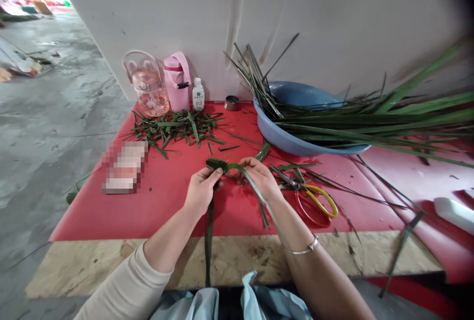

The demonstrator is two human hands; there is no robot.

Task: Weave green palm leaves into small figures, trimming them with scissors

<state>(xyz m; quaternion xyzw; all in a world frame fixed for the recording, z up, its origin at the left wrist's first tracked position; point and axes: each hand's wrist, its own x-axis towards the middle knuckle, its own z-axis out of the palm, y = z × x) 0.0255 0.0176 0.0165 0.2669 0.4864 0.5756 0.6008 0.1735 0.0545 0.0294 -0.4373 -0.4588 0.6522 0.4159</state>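
Note:
Between my hands is a folded green leaf strip, one long end hanging down past the board's edge and another arching over my right wrist. My left hand pinches its folded part between thumb and fingers. The fingers of my right hand are closed on the strip just to the right; their tips are partly hidden. Beside my right hand lie scissors with one red and one yellow handle loop, among loose leaf scraps.
A blue basin full of long green leaves stands at right. Cut leaf bits are heaped at the back, before a clear pink bottle, a pink flask, a small white bottle and a round tin. A blurred rectangle lies left.

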